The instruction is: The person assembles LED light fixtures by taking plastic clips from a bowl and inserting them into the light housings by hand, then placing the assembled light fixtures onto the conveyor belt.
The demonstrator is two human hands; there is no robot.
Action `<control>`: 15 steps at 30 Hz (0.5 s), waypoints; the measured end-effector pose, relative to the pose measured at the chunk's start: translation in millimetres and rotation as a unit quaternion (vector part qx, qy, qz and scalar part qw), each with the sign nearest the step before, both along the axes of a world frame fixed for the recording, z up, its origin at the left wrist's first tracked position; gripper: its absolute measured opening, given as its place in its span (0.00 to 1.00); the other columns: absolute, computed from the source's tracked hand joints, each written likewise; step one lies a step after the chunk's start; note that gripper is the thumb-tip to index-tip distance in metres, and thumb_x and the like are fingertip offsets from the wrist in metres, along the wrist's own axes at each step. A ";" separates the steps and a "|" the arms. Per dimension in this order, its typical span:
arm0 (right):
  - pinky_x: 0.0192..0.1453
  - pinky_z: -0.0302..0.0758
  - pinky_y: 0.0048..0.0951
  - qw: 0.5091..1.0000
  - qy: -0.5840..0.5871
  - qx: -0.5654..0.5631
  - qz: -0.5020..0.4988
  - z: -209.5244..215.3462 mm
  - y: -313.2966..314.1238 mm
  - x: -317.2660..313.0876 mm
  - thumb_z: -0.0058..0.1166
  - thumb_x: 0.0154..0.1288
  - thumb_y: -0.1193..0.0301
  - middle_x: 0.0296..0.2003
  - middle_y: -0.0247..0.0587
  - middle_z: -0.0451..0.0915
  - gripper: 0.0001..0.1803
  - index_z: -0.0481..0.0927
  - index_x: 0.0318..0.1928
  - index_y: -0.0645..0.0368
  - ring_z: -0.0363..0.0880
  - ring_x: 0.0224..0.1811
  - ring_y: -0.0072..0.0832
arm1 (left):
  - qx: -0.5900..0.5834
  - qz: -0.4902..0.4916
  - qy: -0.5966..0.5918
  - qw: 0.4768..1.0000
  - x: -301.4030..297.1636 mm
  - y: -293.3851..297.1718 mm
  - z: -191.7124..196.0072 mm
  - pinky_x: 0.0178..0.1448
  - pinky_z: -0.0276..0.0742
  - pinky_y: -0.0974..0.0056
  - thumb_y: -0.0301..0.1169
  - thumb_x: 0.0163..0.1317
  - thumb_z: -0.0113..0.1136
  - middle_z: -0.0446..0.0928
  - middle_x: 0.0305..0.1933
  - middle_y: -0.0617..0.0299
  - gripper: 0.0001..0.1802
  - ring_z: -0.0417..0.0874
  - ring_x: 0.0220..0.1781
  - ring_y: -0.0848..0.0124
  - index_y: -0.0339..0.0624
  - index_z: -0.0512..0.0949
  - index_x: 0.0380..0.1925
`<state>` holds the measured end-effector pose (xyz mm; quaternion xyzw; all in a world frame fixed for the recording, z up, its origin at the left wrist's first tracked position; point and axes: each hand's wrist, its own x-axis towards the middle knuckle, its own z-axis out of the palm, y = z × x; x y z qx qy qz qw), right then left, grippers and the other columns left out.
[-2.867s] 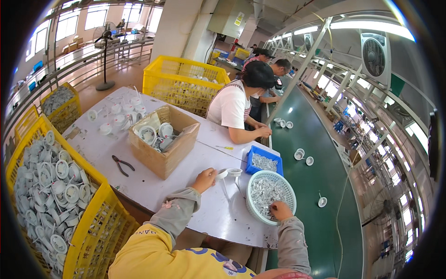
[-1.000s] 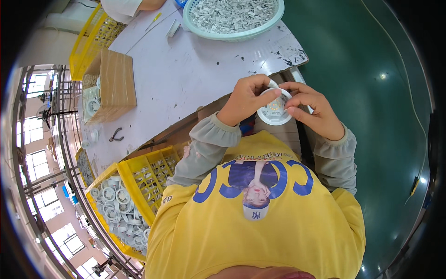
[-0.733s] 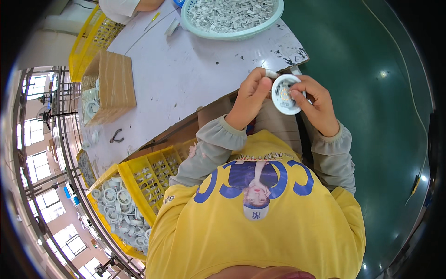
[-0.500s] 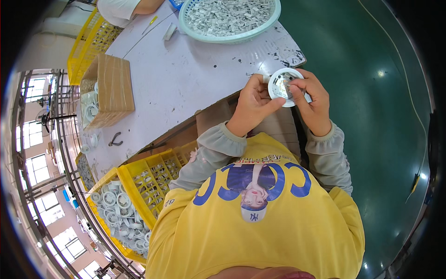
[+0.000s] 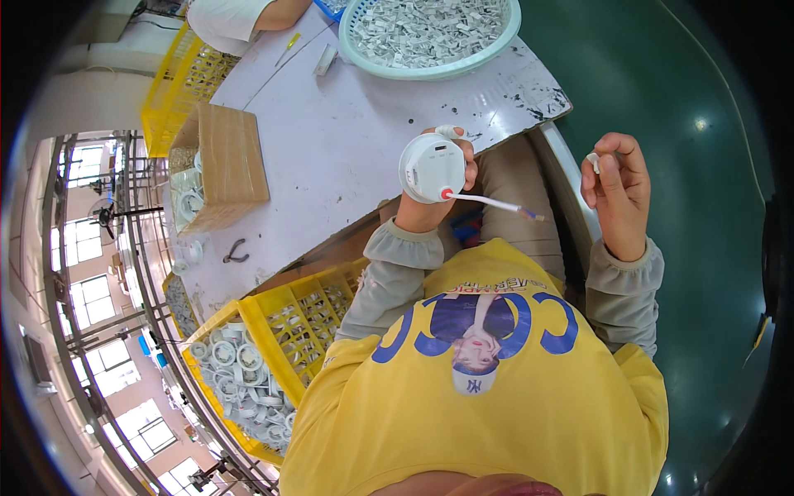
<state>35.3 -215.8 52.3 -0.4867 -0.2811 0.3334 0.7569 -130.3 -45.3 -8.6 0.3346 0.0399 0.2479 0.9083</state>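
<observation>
My left hand (image 5: 423,214) is closed around a round white plastic light housing (image 5: 432,168), its solid back turned up toward me. From a red grommet at the housing's edge a short white cable (image 5: 490,202) sticks out to the right, with thin wire ends at its tip. A white wrap covers one of my left fingertips. Off to the right, past the table edge, my right hand (image 5: 624,194) is raised and pinches a small white piece (image 5: 594,162) between thumb and fingers; its exact kind is too small to tell.
A pale green basket (image 5: 430,70) full of small white parts stands on the white table (image 5: 331,157). To the left are a cardboard box (image 5: 231,157), pliers (image 5: 236,251), and yellow crates (image 5: 269,343) of white rings. Another person's arm (image 5: 281,13) rests at the far edge.
The housing has turned from its open face with inner parts to its back, exposing the cable. My right hand has left it and moved right, holding a small white piece.
</observation>
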 end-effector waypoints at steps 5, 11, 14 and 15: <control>0.24 0.66 0.15 0.998 0.021 0.017 0.059 -10.5 -0.8 5.8 0.44 0.66 0.70 0.26 0.36 0.74 0.09 0.72 0.40 0.64 0.69 0.21 0.17 | 0.035 -0.022 0.010 0.999 -0.2 -0.1 -2.5 0.26 0.67 0.74 0.43 0.60 0.49 0.71 0.37 0.55 0.23 0.74 0.32 0.69 0.40 0.65 0.50; 0.35 0.75 0.18 0.991 0.082 -0.014 0.108 -16.0 3.1 4.4 0.45 0.64 0.74 0.34 0.44 0.78 0.12 0.73 0.46 0.67 0.79 0.32 0.23 | 0.089 0.005 0.080 0.993 1.4 -8.4 -0.4 0.25 0.68 0.73 0.37 0.61 0.48 0.72 0.35 0.54 0.19 0.73 0.27 0.71 0.39 0.65 0.49; 0.37 0.76 0.18 0.991 0.058 -0.034 0.119 -14.9 4.2 1.5 0.46 0.63 0.76 0.35 0.46 0.79 0.13 0.73 0.46 0.67 0.79 0.34 0.24 | 0.118 -0.004 0.122 0.985 -1.5 -10.6 1.1 0.24 0.67 0.74 0.31 0.60 0.49 0.72 0.31 0.55 0.16 0.71 0.25 0.74 0.39 0.66 0.47; 0.37 0.76 0.18 0.993 0.032 -0.037 0.111 -15.8 5.1 -0.1 0.46 0.62 0.76 0.35 0.46 0.79 0.12 0.73 0.46 0.67 0.80 0.34 0.25 | 0.141 -0.005 0.135 0.981 -2.9 -9.9 -2.3 0.23 0.66 0.75 0.29 0.59 0.50 0.73 0.30 0.56 0.15 0.70 0.24 0.76 0.38 0.68 0.46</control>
